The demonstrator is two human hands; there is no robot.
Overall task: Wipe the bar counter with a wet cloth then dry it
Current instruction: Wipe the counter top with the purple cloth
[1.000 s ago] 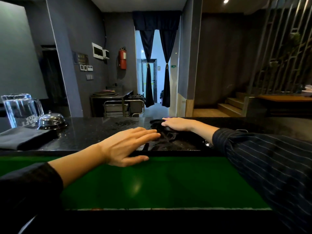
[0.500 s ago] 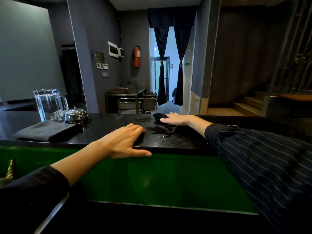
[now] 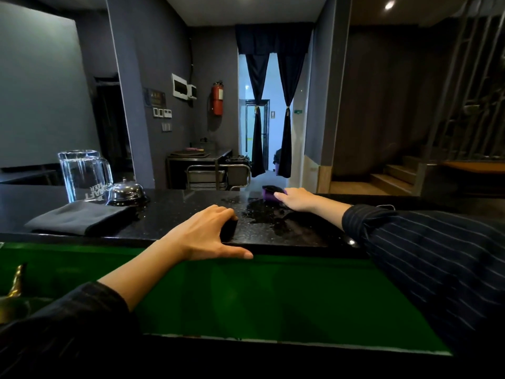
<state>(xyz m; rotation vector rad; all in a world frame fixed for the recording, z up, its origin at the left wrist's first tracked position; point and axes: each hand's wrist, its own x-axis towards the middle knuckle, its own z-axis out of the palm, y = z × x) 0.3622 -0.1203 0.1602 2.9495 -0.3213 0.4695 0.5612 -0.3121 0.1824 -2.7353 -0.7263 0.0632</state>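
The black speckled bar counter [image 3: 177,212] runs across the view in front of me. My right hand [image 3: 299,199] lies flat on a dark purple wet cloth [image 3: 269,191], pressing it down near the counter's far edge. A wet smear [image 3: 262,214] glistens on the stone just in front of that hand. My left hand [image 3: 203,233] rests on the near edge, fingers curled on top and thumb along the front lip, holding nothing. A folded dark grey cloth [image 3: 76,218] lies on the counter to the left.
A clear glass mug [image 3: 83,175] and a metal call bell [image 3: 125,192] stand at the back left, behind the folded cloth. Below the counter is a green work surface [image 3: 273,296]. A brass tap [image 3: 16,280] shows at the far left edge.
My right hand has pushed the wet cloth away toward the far edge, leaving a wet trail. My left hand has come down from hovering and settled on the near edge, fingers curling.
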